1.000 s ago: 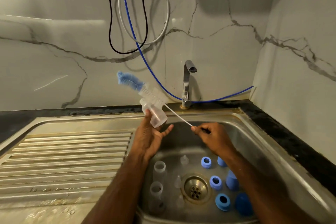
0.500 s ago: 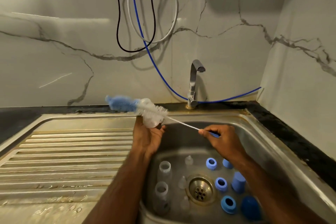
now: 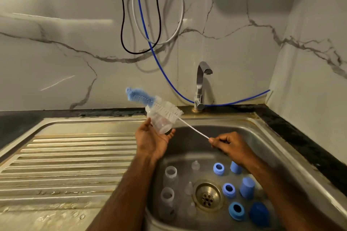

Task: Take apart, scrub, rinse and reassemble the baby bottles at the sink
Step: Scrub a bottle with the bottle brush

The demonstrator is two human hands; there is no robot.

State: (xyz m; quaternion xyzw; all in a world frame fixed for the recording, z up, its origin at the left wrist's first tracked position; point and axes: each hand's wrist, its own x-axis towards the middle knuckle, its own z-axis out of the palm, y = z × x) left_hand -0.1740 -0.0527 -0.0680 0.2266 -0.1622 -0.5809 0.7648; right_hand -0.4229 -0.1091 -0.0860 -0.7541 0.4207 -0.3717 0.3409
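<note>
My left hand [image 3: 152, 140] holds a clear baby bottle [image 3: 160, 121] above the sink's left rim, mouth tilted up and back. A bottle brush [image 3: 159, 104] with white bristles and a blue tip lies across the bottle's mouth, outside it. My right hand [image 3: 230, 145] pinches the end of the brush's thin white wire handle. In the sink basin [image 3: 187, 148] stand two more clear bottles [image 3: 170, 174], three clear teats [image 3: 195, 165], three blue collar rings [image 3: 228, 190] and blue caps [image 3: 247, 187].
A chrome tap [image 3: 201, 84] rises behind the basin. The ribbed steel draining board [image 3: 65, 165] spreads to the left. Black, grey and blue cables [image 3: 150, 47] hang on the marble wall. A dark counter edge [image 3: 300, 137] runs along the right.
The brush swung down to nearly level, then tilted back up with its blue tip higher. The bottle in my left hand rose and tipped along with it.
</note>
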